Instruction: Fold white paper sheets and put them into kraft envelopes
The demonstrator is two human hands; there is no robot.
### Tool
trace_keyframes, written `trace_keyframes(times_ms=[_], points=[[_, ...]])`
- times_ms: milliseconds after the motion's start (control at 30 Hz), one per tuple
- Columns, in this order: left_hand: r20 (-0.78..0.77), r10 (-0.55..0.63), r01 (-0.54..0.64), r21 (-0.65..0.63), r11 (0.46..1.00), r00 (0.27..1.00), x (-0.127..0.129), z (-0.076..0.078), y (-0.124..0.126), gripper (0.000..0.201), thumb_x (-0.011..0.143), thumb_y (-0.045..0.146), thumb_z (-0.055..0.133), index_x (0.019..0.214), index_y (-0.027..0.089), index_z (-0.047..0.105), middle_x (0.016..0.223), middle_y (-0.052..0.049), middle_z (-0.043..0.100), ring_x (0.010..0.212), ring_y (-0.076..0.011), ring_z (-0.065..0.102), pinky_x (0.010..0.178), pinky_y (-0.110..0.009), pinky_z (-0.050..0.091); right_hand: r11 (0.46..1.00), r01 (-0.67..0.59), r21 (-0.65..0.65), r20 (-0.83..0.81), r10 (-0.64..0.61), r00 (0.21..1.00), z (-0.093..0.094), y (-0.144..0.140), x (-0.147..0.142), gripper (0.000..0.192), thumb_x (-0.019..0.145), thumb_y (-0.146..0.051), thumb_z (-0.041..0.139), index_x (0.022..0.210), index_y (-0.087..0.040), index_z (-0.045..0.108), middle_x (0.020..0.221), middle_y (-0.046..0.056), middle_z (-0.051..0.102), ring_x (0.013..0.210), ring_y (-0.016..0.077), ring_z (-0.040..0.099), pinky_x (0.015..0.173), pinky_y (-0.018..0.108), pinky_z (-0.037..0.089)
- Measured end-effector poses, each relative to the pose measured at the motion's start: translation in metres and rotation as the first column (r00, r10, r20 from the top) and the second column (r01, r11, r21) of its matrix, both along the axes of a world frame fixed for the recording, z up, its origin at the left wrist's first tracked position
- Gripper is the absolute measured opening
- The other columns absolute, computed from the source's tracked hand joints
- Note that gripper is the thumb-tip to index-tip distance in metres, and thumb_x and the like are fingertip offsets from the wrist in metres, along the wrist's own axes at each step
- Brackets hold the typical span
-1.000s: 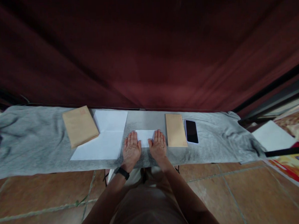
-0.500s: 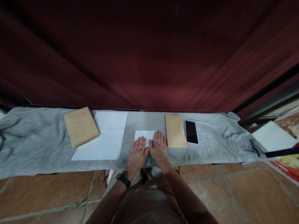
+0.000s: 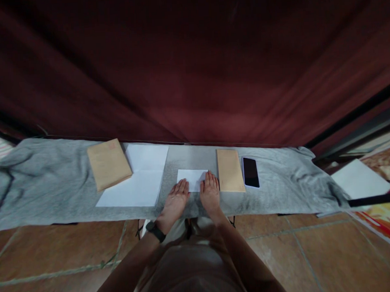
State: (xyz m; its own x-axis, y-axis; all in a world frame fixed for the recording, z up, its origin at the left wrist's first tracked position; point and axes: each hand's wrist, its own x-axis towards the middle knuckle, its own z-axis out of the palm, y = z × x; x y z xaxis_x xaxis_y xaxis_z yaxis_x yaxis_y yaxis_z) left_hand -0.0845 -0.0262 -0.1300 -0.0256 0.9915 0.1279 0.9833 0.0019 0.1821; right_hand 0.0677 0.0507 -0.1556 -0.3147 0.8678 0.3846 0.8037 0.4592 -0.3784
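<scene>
A small folded white paper (image 3: 193, 177) lies on the grey cloth in front of me. My left hand (image 3: 177, 200) rests flat with its fingers on the paper's left near corner. On the paper's right side my right hand (image 3: 210, 193) presses down, fingers outstretched and palm down. Neither hand grips anything. The hands cover the two near corners. Just right of my right hand lies a brown envelope (image 3: 230, 170), close to the fingers.
A phone (image 3: 250, 172) lies right of the envelope. To the left, a stack of brown envelopes (image 3: 109, 164) overlaps large white sheets (image 3: 135, 188). Grey cloth (image 3: 63, 187) covers the narrow table, and a dark red curtain (image 3: 191, 76) hangs behind it.
My hands have moved apart, the left one sliding left toward me, the right one slightly right. More of the white paper's middle shows between them.
</scene>
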Motion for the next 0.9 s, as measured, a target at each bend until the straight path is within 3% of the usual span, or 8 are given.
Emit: trace_keyframes(times_ms=[100,267,567,633,700,733,800,900], points=[[-0.010,-0.018,0.017,-0.047,0.999,1.000,0.008,0.003,0.010,0.058,0.088,0.004,0.034,0.138,0.018,0.062,0.148,-0.018,0.059,0.141,-0.0317,0.053,0.109,-0.052,0.049,1.000,0.001,-0.016,-0.029,-0.001,1.000,-0.001,0.001,0.002,0.052,0.107,-0.022,0.030,0.154,-0.003,0.043,0.156,0.021,0.050,0.148,0.0273,0.042,0.121,0.049,0.035],[-0.061,0.054,-0.061,-0.107,0.992,0.997,0.024,0.012,0.027,0.061,0.084,-0.003,0.033,0.134,0.010,0.065,0.141,-0.027,0.061,0.133,-0.0400,0.059,0.099,-0.056,0.055,0.998,0.011,-0.070,-0.116,-0.019,0.993,-0.005,0.005,0.002,0.052,0.108,-0.026,0.029,0.151,-0.004,0.048,0.150,0.021,0.056,0.144,0.0277,0.045,0.119,0.050,0.036],[-0.136,0.068,-0.084,-0.118,0.989,0.988,0.027,0.036,0.027,0.053,0.090,-0.002,0.039,0.138,0.005,0.059,0.140,-0.027,0.062,0.129,-0.0346,0.061,0.095,-0.045,0.056,0.970,-0.060,-0.236,-0.422,-0.046,0.905,-0.007,0.010,0.009,0.060,0.109,-0.045,0.022,0.152,-0.012,0.047,0.149,0.017,0.058,0.140,0.0253,0.051,0.119,0.047,0.038],[-0.064,0.125,-0.130,-0.079,0.988,0.990,0.021,0.045,0.027,0.048,0.093,0.003,0.041,0.136,0.007,0.061,0.130,-0.024,0.069,0.120,-0.0318,0.067,0.094,-0.042,0.055,0.965,-0.084,-0.248,-0.519,-0.059,0.853,-0.005,0.008,0.011,0.061,0.109,-0.045,0.022,0.156,-0.012,0.040,0.153,0.018,0.054,0.143,0.0236,0.049,0.118,0.045,0.040],[0.143,0.270,-0.269,-0.021,0.963,0.952,0.014,0.053,0.030,0.038,0.098,0.014,0.042,0.127,0.011,0.067,0.108,-0.019,0.076,0.103,-0.0296,0.072,0.088,-0.040,0.055,0.963,-0.091,-0.255,-0.567,-0.073,0.820,-0.002,0.007,0.013,0.060,0.110,-0.042,0.020,0.160,-0.011,0.033,0.155,0.019,0.051,0.144,0.0218,0.048,0.117,0.043,0.042],[0.305,0.334,-0.353,0.007,0.936,0.892,0.012,0.057,0.031,0.035,0.100,0.020,0.042,0.120,0.013,0.070,0.098,-0.016,0.076,0.094,-0.0283,0.073,0.084,-0.039,0.055,0.960,-0.092,-0.263,-0.569,-0.078,0.819,0.000,0.006,0.013,0.060,0.110,-0.040,0.018,0.160,-0.010,0.031,0.155,0.020,0.051,0.144,0.0210,0.048,0.116,0.043,0.043],[0.663,0.347,-0.484,0.027,0.875,0.664,0.011,0.061,0.034,0.031,0.099,0.030,0.044,0.105,0.016,0.071,0.085,-0.011,0.075,0.083,-0.0250,0.071,0.077,-0.036,0.055,0.952,-0.100,-0.289,-0.564,-0.086,0.821,0.004,0.005,0.013,0.059,0.110,-0.038,0.017,0.160,-0.010,0.032,0.151,0.020,0.055,0.141,0.0204,0.052,0.113,0.043,0.046],[0.976,0.168,-0.576,-0.060,0.815,0.136,0.022,0.057,0.035,0.020,0.090,0.035,0.055,0.097,0.020,0.066,0.088,-0.004,0.073,0.080,-0.0191,0.069,0.071,-0.030,0.054,0.921,-0.169,-0.352,-0.638,-0.104,0.763,0.009,0.003,0.010,0.057,0.109,-0.038,0.024,0.155,-0.010,0.042,0.139,0.019,0.065,0.128,0.0224,0.063,0.106,0.041,0.052]])
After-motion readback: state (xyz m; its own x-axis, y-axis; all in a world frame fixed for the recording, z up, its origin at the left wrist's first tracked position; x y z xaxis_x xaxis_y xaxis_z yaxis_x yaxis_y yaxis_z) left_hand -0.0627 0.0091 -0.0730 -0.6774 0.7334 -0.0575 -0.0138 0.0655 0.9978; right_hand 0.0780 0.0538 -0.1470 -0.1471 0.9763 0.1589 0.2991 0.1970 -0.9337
